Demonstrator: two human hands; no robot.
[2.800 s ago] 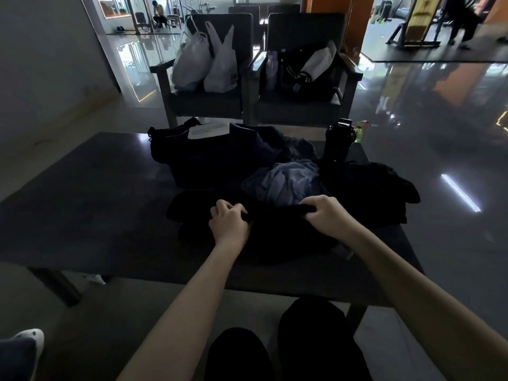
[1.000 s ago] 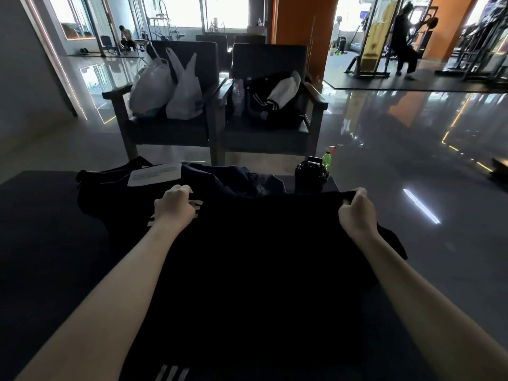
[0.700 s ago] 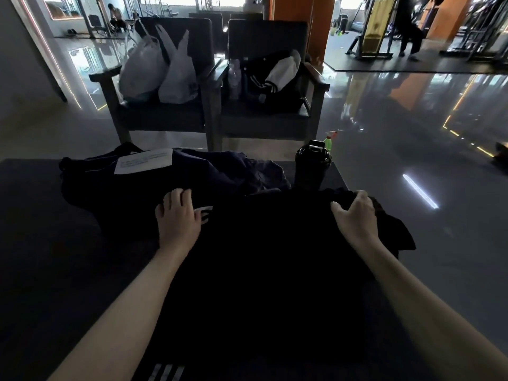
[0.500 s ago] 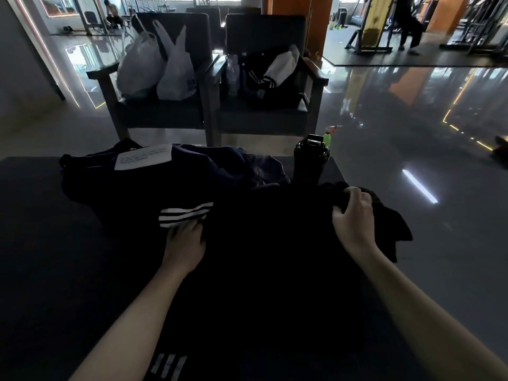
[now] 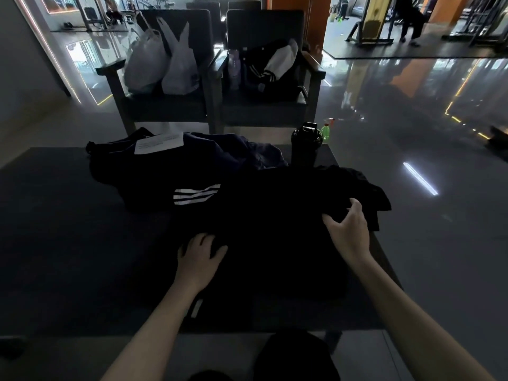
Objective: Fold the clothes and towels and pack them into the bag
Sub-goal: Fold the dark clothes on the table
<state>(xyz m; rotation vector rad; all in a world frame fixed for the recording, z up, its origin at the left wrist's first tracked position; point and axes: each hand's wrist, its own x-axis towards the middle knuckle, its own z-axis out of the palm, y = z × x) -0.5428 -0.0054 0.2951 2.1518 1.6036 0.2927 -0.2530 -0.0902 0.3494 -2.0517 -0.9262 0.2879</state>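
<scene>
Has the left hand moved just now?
Yes. The left hand has slid back toward the person: it was right under the white stripes, and now lies well short of them, flat on the black garment.

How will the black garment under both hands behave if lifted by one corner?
Probably floppy: the black garment lies flat on the table and wrinkles near the right hand. Likely light: it looks thin under the flat left hand. Its right side seems to overhang the table edge, so a push might slide it off.

Matt black cloth garment, glossy floor
</scene>
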